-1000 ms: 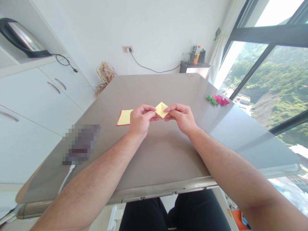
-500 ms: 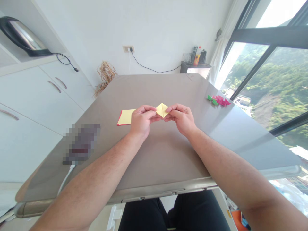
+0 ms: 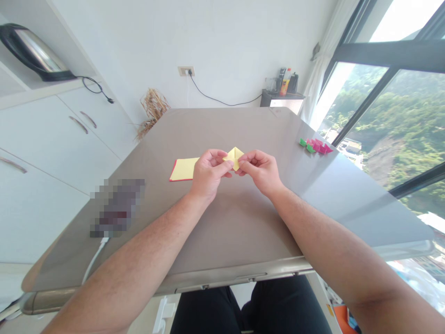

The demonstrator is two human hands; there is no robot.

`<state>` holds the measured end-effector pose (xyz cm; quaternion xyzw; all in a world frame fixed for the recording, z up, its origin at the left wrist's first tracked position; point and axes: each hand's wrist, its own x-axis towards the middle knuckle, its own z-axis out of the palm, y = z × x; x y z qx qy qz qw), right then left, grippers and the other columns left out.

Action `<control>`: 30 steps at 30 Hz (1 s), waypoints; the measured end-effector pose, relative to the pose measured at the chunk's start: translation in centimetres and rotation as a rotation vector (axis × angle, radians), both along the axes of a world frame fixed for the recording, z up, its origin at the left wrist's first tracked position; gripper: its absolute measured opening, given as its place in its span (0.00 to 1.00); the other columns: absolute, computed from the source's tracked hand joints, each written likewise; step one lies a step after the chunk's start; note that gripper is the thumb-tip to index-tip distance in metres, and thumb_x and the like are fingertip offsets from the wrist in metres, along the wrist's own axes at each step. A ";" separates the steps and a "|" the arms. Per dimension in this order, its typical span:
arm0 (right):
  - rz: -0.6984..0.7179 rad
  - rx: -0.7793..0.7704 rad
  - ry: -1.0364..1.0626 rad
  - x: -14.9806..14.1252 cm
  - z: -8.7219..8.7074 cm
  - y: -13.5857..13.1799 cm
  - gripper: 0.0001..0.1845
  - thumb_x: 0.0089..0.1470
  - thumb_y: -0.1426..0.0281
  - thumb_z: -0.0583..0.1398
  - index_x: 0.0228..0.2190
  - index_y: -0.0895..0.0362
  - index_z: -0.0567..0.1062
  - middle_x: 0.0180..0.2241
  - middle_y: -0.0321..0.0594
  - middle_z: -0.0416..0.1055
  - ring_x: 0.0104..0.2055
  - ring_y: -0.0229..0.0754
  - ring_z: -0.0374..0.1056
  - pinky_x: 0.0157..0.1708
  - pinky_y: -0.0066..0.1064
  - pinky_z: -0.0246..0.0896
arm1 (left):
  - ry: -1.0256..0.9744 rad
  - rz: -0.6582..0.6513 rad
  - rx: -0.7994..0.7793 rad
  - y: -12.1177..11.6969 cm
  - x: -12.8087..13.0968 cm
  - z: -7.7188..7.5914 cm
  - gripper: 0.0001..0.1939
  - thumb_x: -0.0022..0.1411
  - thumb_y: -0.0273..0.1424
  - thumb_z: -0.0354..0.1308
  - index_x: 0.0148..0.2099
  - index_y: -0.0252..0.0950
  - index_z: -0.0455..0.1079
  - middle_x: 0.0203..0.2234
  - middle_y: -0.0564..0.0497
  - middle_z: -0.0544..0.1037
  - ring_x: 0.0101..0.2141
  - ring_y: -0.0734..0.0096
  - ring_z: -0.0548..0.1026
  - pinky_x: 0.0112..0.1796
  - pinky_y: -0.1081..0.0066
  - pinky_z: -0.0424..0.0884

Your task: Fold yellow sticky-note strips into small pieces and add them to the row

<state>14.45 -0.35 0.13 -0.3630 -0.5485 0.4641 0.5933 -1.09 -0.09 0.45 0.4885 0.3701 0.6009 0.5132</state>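
Observation:
Between my two hands, a small folded piece of yellow paper [image 3: 235, 155] is held up above the table, diamond-shaped with a crease down its middle. My left hand [image 3: 207, 174] pinches its left side, the thumb lying across the front. On the other side my right hand [image 3: 261, 170] grips the right edge between thumb and fingers. Behind my left hand lies a stack of yellow paper sheets [image 3: 183, 169] with a red edge, partly covered by that hand. Several folded pink paper pieces [image 3: 320, 145] and green paper pieces [image 3: 310, 148] stand together at the table's right side.
The grey-brown table [image 3: 229, 232] spans the view. At its left lies a pixelated dark object [image 3: 118, 206] with a white cable [image 3: 93, 257]. A kettle [image 3: 38, 53] sits on a shelf; bottles [image 3: 285, 82] stand on a far cabinet. A window [image 3: 392, 102] borders the right.
My left hand has shifted slightly right, and its thumb has moved farther over the paper's front. My right thumb sits lower on the paper. The paper remains held by both hands.

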 end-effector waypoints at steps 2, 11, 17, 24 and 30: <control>-0.002 0.024 -0.029 -0.2 -0.1 -0.2 0.12 0.46 0.65 0.69 0.34 0.53 0.75 0.26 0.33 0.77 0.28 0.39 0.75 0.34 0.34 0.73 | 0.031 0.014 0.032 0.0 0.1 -0.1 0.20 0.47 0.28 0.70 0.44 0.39 0.70 0.28 0.54 0.80 0.27 0.71 0.78 0.30 0.71 0.72; 0.004 -0.061 -0.056 -0.2 0.0 0.0 0.18 0.46 0.58 0.71 0.32 0.57 0.77 0.26 0.38 0.78 0.30 0.41 0.76 0.33 0.35 0.73 | 0.055 0.093 0.088 0.3 0.2 -0.6 0.17 0.48 0.28 0.70 0.42 0.36 0.73 0.30 0.52 0.81 0.28 0.73 0.76 0.30 0.72 0.71; 0.018 -0.087 -0.037 -0.2 0.1 0.0 0.17 0.45 0.58 0.72 0.27 0.57 0.77 0.24 0.39 0.78 0.27 0.39 0.74 0.32 0.33 0.73 | 0.036 0.058 0.071 0.3 0.2 -0.7 0.11 0.50 0.33 0.71 0.34 0.35 0.75 0.28 0.52 0.80 0.28 0.73 0.75 0.30 0.72 0.71; 0.040 -0.080 -0.059 -0.2 -0.2 0.0 0.17 0.46 0.56 0.72 0.27 0.56 0.76 0.23 0.37 0.77 0.27 0.39 0.74 0.32 0.33 0.72 | 0.027 0.064 0.029 0.4 0.1 -0.7 0.10 0.48 0.33 0.71 0.28 0.36 0.74 0.24 0.53 0.77 0.27 0.74 0.73 0.30 0.72 0.71; 0.041 -0.054 -0.071 0.0 -0.6 0.2 0.17 0.48 0.56 0.71 0.27 0.55 0.76 0.24 0.37 0.77 0.27 0.38 0.73 0.32 0.33 0.72 | 0.004 0.029 0.002 0.3 0.0 -0.6 0.10 0.51 0.35 0.70 0.28 0.36 0.75 0.25 0.52 0.77 0.27 0.74 0.73 0.31 0.71 0.71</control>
